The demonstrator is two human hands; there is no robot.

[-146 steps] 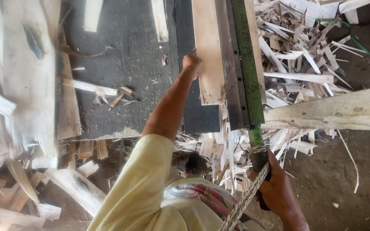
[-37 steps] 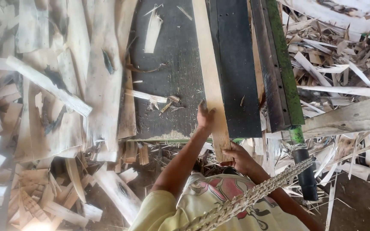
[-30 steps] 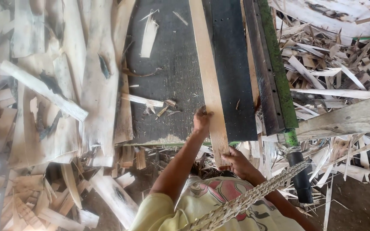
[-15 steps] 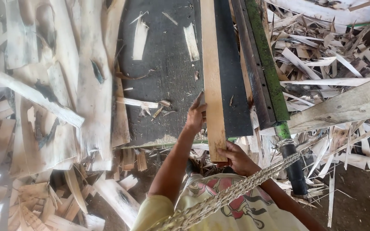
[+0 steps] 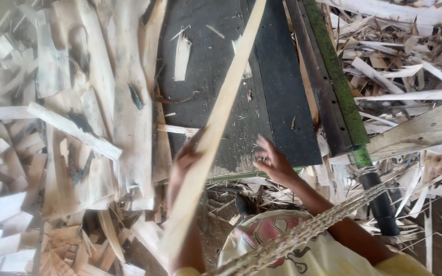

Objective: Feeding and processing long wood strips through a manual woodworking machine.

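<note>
A long pale wood strip [image 5: 216,128] slants from the top centre down to the lower left, blurred with motion. My left hand [image 5: 181,162] grips it near its lower part, mostly behind the strip. My right hand [image 5: 273,161] hovers open with spread fingers over the near edge of the dark table [image 5: 216,66], touching nothing. A green lever arm [image 5: 337,87] with a black handle [image 5: 380,207] runs along the table's right side. A braided rope [image 5: 303,235] crosses over my shirt.
Heaps of pale wood scraps and veneer sheets [image 5: 52,128] cover the left side. Splintered offcuts [image 5: 400,66] pile up on the right, with a thick pale beam [image 5: 420,133] jutting in. Small slivers lie on the table top.
The strip has swung off the table edge toward the lower left in my left hand. My right hand has let go of its near end and opened.
</note>
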